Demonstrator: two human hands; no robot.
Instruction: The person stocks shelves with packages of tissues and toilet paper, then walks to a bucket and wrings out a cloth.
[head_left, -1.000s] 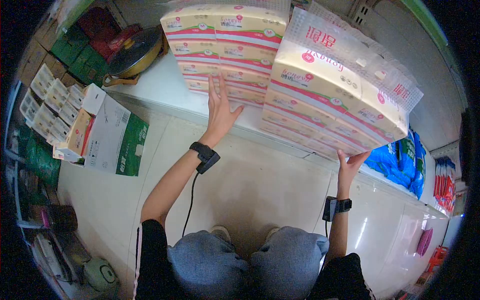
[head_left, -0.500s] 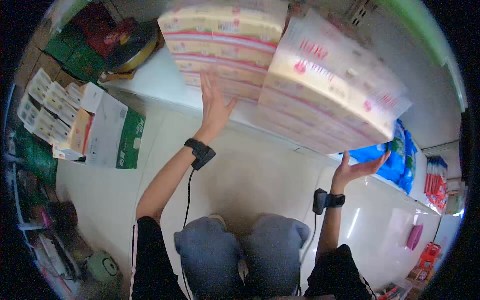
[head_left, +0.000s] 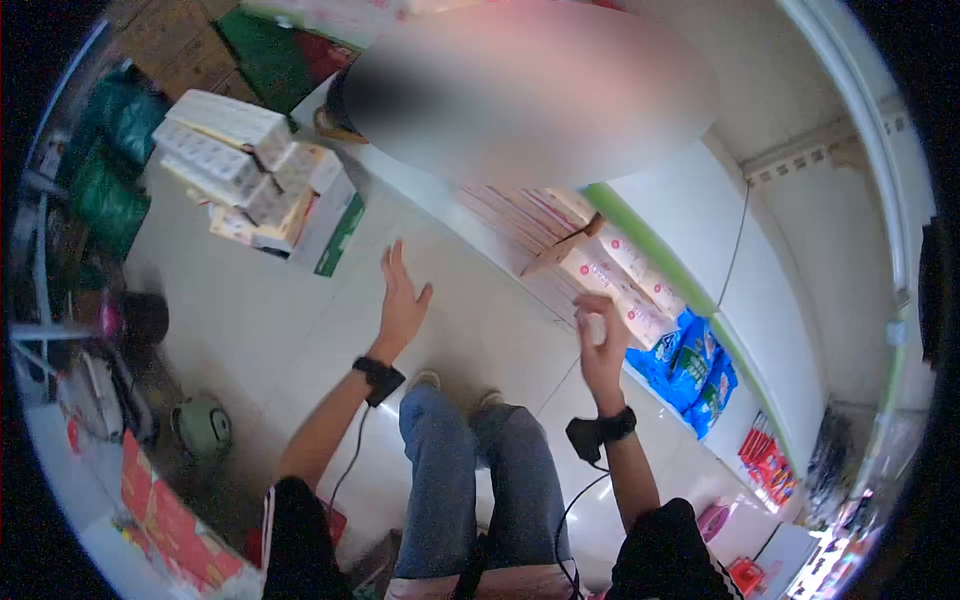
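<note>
My left hand (head_left: 402, 308) is held out over the tiled floor with its fingers stretched, holding nothing. In front of the low shelf is my right hand (head_left: 603, 345), fingers loosely bent and thumb apart, nothing in its grasp. It is nearest to the pale wrapped tissue packs (head_left: 640, 308) with pink print, and its fingertips overlap their front in this view. More stacked packs (head_left: 515, 222) stand further left on the shelf, partly covered by a large blurred patch. Both wrists wear black straps with a cable.
Left on the floor stands a white and green carton (head_left: 335, 222) with white packs (head_left: 225, 150) stacked on it. Blue bags (head_left: 690, 365) lie on the shelf right of the tissue packs. A green shelf edge (head_left: 650, 240) runs above them. A green round container (head_left: 200, 425) sits lower left.
The view has swung and risen, with the knees straighter. Both hands have come away from the large tissue bundles, which now sit under the shelf edge. The right hand's fingers are more bent.
</note>
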